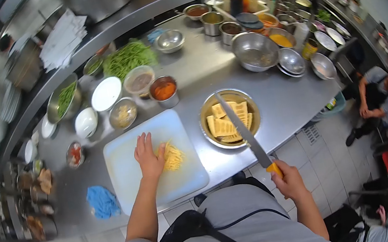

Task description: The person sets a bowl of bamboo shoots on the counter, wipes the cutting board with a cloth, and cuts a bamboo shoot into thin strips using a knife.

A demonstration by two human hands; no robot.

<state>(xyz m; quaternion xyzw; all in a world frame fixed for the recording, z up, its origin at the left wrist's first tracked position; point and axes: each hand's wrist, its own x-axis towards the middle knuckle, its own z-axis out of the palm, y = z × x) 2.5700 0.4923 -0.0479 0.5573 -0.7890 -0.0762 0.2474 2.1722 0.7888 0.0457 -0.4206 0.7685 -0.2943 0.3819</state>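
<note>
My right hand (pixel 288 179) grips the yellow handle of a long knife (pixel 251 139), its blade slanting up and left across a metal bowl (pixel 205 137). Small pale bits cling to the blade. In that bowl lie several yellow slabs with ridged, comb-like sides, like bamboo shoots (pixel 226 127). Fingers spread, my left hand (pixel 149 155) is over the white cutting board (pixel 132 182). Beside its thumb is a small heap of thin yellow strips (pixel 173 157). From this angle I cannot tell whether the palm touches the board.
Behind the board stand a metal pot of orange-red sauce (pixel 164 91), a bowl of chopped pieces (pixel 123 113) and green beans (pixel 128 60). A blue cloth (pixel 102 202) lies left of the board. An empty steel bowl (pixel 255 51) stands back right. Another person (pixel 377 95) sits at far right.
</note>
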